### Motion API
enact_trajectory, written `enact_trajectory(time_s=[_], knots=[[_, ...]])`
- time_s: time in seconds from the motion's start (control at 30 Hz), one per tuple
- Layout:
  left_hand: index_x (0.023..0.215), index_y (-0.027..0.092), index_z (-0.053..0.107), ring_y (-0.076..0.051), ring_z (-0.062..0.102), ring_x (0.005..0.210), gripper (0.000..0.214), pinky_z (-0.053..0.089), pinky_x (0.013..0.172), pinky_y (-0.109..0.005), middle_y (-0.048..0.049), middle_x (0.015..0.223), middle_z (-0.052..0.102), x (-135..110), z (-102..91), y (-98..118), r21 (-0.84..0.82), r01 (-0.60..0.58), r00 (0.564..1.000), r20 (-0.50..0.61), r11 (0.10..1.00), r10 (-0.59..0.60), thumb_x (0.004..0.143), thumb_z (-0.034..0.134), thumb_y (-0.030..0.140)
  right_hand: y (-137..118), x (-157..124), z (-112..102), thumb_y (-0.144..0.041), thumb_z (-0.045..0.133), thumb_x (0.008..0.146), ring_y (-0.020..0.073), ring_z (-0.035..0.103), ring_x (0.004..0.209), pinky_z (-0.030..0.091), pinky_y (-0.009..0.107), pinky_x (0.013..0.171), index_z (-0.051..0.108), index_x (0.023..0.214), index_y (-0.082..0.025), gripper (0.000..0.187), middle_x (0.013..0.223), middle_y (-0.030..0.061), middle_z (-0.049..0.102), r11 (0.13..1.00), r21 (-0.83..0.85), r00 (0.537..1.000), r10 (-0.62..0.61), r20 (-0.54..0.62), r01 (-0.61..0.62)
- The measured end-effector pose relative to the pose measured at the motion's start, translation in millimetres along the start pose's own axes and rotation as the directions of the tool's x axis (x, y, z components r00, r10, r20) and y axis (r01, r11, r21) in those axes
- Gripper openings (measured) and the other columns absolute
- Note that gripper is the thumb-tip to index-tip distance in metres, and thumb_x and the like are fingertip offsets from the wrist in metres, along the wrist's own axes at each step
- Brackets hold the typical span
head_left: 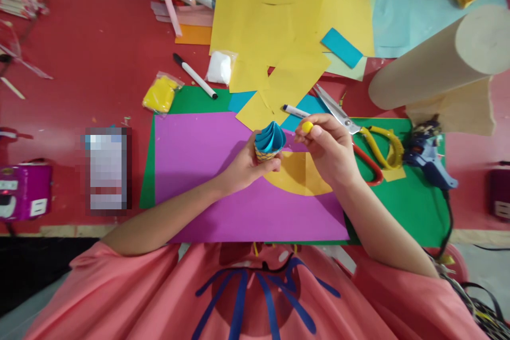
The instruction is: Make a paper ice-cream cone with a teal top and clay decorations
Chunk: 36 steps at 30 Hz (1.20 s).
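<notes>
My left hand is closed around a small paper cone, yellow at the base with folded blue paper fanning out of its top. My right hand pinches a small yellow ball between thumb and fingertips, just right of the cone's top and apart from it. Both hands hover over a purple sheet that lies on a green sheet. A yellow half-disc of paper lies under my right hand.
Scissors with yellow and red handles and a blue glue gun lie to the right. A marker, a bag of yellow clay, a bag of white clay, yellow paper sheets and a cardboard roll lie beyond.
</notes>
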<state>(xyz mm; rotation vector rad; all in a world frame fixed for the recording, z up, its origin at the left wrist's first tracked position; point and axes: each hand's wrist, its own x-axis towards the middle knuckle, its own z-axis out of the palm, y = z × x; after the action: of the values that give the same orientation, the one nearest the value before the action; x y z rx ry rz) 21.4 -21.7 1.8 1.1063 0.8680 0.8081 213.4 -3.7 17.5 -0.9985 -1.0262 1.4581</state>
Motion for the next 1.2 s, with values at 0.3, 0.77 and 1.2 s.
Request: enact_trajectory(time_s=[0.3, 0.77, 1.2], knots=[[0.09, 0.018, 0.052, -0.006, 0.057, 0.057, 0.035, 0.044, 0.051, -0.018, 0.0034, 0.072, 0.059, 5.6, 1.8, 3.3, -0.026, 0.011, 0.999, 0.037, 1.0, -0.01, 0.077, 0.075, 0.041, -20.1, 29.1, 11.5, -0.034, 0.075, 0.082, 0.0091, 0.068, 0.069, 0.058, 0.025, 0.071, 0.071, 0.093, -0.025, 0.015, 0.081, -0.004, 0.07, 0.994, -0.102, 0.994, -0.017, 0.106, 0.028], [0.077, 0.015, 0.062, -0.009, 0.061, 0.066, 0.029, 0.043, 0.053, -0.017, 0.0021, 0.072, 0.063, 11.3, -11.8, 5.4, -0.234, 0.149, 0.981, -0.087, 0.961, -0.173, 0.055, 0.079, 0.022, -26.4, 53.0, 15.6, -0.034, 0.074, 0.084, 0.0088, 0.07, 0.071, 0.06, 0.023, 0.071, 0.07, 0.09, -0.021, 0.015, 0.081, -0.0034, 0.067, 0.995, -0.098, 0.984, 0.007, 0.179, 0.011], [0.097, 0.014, 0.065, -0.007, 0.059, 0.054, 0.037, 0.04, 0.04, -0.017, -0.0013, 0.08, 0.067, 15.0, -14.5, 18.9, -0.627, 0.271, 0.953, 0.068, 0.73, -0.296, 0.08, 0.071, 0.045, -28.0, 50.5, 18.9, -0.038, 0.075, 0.081, 0.0107, 0.069, 0.073, 0.061, 0.025, 0.073, 0.069, 0.087, -0.024, 0.016, 0.077, -0.0035, 0.067, 0.996, -0.09, 0.991, 0.011, 0.13, 0.001]])
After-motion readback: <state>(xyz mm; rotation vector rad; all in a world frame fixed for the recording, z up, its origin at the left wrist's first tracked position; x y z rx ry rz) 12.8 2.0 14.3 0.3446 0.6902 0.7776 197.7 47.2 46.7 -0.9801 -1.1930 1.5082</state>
